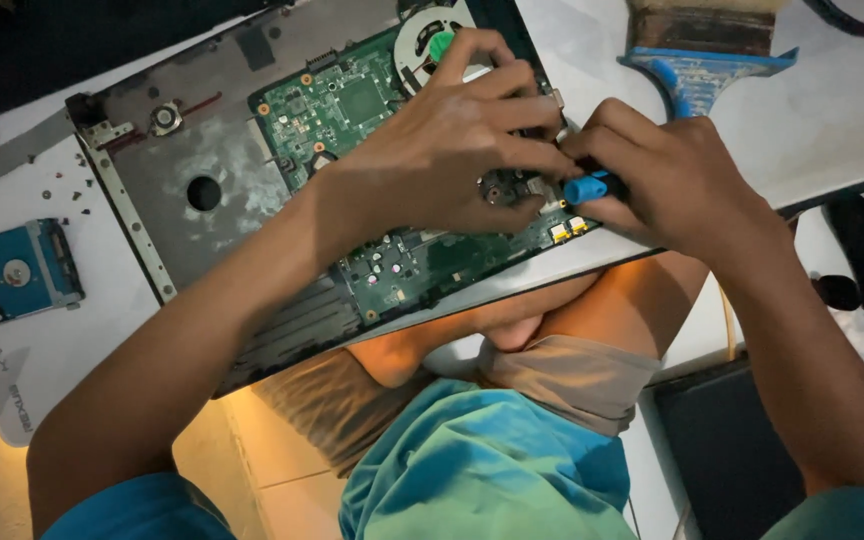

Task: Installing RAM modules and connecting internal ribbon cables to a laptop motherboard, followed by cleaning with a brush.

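An opened laptop base lies on a white mat, its green circuit board and round cooling fan exposed. My left hand rests on the board with its fingers curled down over the right edge, next to a small connector. My right hand is closed around a screwdriver with a blue handle, its tip pointing left into the board under my left fingers. The tip itself is hidden. Both hands touch at the fingertips.
A hard drive in a blue caddy lies on the mat at the left, with small loose screws above it. A paintbrush with a blue handle lies at the top right. My knees and teal shirt fill the lower middle.
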